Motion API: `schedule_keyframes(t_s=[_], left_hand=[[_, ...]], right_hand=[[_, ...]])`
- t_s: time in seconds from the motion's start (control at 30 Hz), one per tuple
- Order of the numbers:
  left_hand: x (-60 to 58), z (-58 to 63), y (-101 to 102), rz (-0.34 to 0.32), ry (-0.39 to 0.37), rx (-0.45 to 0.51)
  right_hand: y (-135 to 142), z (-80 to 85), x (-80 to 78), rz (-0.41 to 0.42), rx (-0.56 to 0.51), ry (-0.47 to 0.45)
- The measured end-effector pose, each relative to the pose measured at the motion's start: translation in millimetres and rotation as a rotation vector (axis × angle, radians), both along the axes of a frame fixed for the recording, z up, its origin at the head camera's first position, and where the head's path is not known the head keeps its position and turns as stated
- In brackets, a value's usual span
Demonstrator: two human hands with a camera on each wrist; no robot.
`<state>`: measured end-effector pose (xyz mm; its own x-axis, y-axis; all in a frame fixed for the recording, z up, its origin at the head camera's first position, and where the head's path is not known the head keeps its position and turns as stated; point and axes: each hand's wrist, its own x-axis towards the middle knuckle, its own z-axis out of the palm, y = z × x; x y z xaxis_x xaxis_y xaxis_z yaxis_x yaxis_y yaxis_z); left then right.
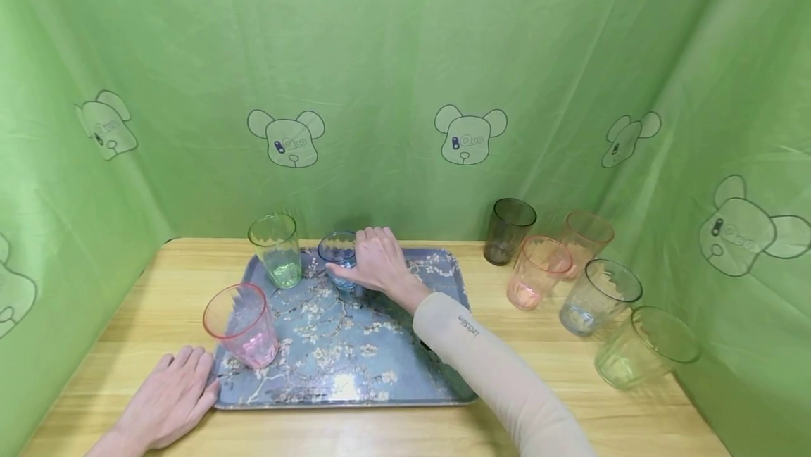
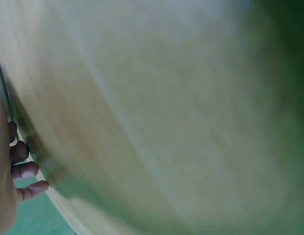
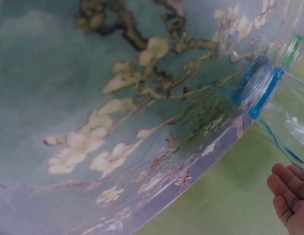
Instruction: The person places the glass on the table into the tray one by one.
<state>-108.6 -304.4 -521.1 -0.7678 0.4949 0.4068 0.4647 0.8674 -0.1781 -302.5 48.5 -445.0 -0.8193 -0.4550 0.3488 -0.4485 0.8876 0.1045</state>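
Note:
A clear blue glass [image 1: 338, 253] stands upright near the back edge of the flowered blue tray [image 1: 355, 372]. My right hand [image 1: 378, 260] is at its right side, the thumb across the front and the fingers toward the back. In the right wrist view a gap shows between the fingertips [image 3: 282, 183] and the glass [image 3: 289, 120]. My left hand [image 1: 170, 397] lies palm down on the table, its thumb by the tray's front left corner. Nearest to it on the tray stands a pink glass [image 1: 243, 330], with a green glass [image 1: 279, 253] farther back.
Right of the tray, several upright glasses stand on the wooden table [image 1: 507, 372]: a dark grey one [image 1: 507, 232], two pinkish ones, a bluish one [image 1: 595, 302] and a yellow-green one [image 1: 640, 351]. A green curtain [image 1: 380, 55] with bear outlines encloses the table's back and sides.

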Motion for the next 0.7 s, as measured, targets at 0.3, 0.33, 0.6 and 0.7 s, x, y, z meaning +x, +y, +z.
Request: schedule_keyframes(t_s=[0.3, 0.33, 0.6, 0.7], left_hand=[[-0.2, -0.9, -1.1, -0.001, 0.004, -0.006], [-0.2, -0.8, -1.1, 0.0, 0.002, -0.007], [-0.7, 0.1, -0.2, 0.008, -0.017, -0.009], [-1.3, 0.4, -0.2, 0.007, -0.015, -0.011]], right_hand=[[-1.9, -0.3, -0.1, 0.005, 0.011, -0.008], [-2.1, -0.3, 0.0, 0.005, 0.016, -0.011], [-1.0, -1.6, 0.3, -0.002, 0.068, -0.012], [-0.3, -2.0, -0.1, -0.003, 0.069, -0.003]])
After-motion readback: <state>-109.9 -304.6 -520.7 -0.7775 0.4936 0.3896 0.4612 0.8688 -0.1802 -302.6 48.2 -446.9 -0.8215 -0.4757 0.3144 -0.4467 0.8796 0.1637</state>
